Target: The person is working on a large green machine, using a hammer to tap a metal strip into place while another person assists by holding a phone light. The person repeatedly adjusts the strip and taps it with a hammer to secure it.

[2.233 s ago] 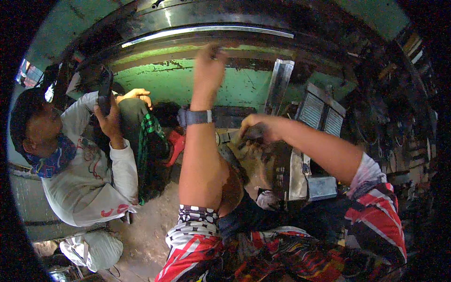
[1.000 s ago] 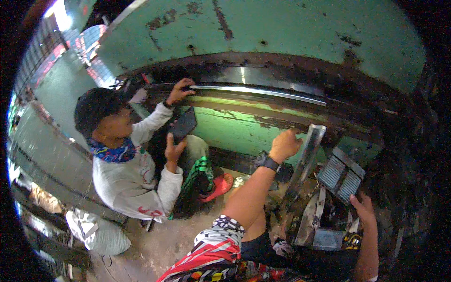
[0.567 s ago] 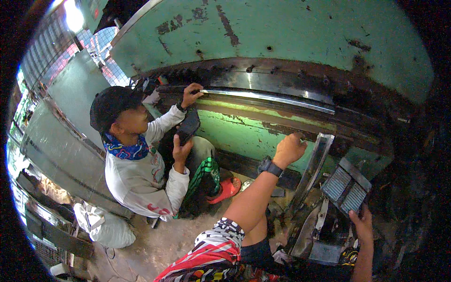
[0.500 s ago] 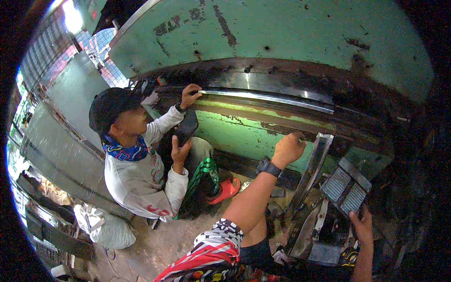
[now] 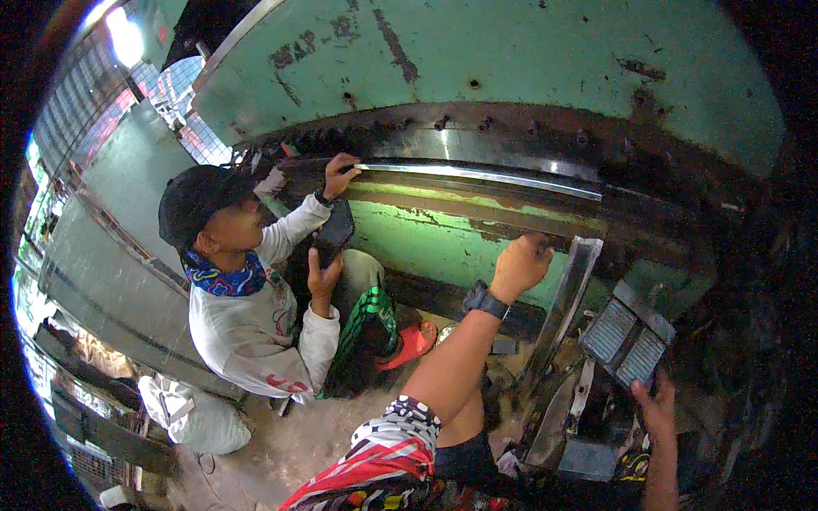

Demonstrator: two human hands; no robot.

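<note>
My left hand [image 5: 521, 267], with a dark watch on the wrist, is closed in a fist at the machine's lower ledge, near the upper end of a long metal channel [image 5: 560, 308]. What its fingers grip, if anything, is hidden. At the lower right, my right hand [image 5: 656, 407] has its thumb and fingers closed at the lower corner of a ribbed grey metal piece [image 5: 610, 329] with two ridged pads. A long shiny metal strip [image 5: 477, 175] lies along the machine's slot. Its left end is at a co-worker's hand [image 5: 341, 176].
A large green machine [image 5: 528, 60] with worn paint spans the far side. The co-worker [image 5: 256, 315] crouches at the left, a dark boxy object [image 5: 335, 232] by their other hand. A white sack [image 5: 204, 419] lies on the floor; metal pieces [image 5: 590, 458] lie near my right arm.
The view has shifted slightly, so the machine and strip sit a little further left and up. Both my hands and the co-worker's keep nearly the same positions.
</note>
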